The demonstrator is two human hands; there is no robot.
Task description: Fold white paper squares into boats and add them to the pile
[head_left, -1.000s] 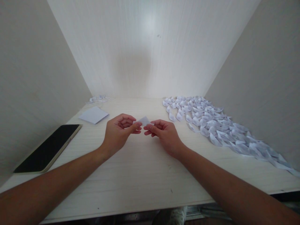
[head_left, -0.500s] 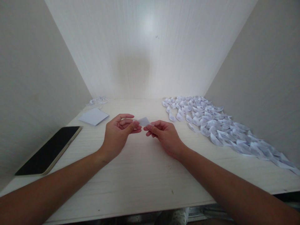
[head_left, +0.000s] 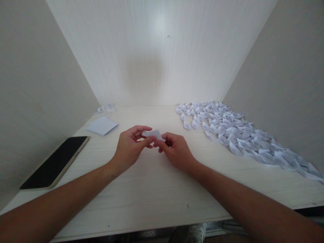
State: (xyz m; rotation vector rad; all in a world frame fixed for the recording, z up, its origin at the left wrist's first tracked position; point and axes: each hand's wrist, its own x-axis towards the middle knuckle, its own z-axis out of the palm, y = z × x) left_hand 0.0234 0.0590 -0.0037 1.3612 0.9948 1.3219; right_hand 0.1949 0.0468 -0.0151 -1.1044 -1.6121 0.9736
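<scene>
A small folded piece of white paper (head_left: pixel 155 133) is held up over the middle of the table, pinched from both sides. My left hand (head_left: pixel 132 143) grips its left part between thumb and fingers. On the other side, my right hand (head_left: pixel 176 148) pinches the right part, its thumb tip close to the left thumb. Both thumbs cover the paper's lower edge. To the right lies a wide heap of small folded white paper pieces (head_left: pixel 227 130), shaped like little boats.
A stack of flat white paper squares (head_left: pixel 102 125) lies at the back left, with thin white paper scraps (head_left: pixel 107 108) behind it. A dark-screened phone (head_left: pixel 55 162) rests along the left side. Panels (head_left: pixel 154 50) enclose the table (head_left: pixel 152 202) at the back and sides.
The hands have drawn closer together, the thumbs now nearly meeting. The folded paper has turned, and more of it shows above the thumbs.
</scene>
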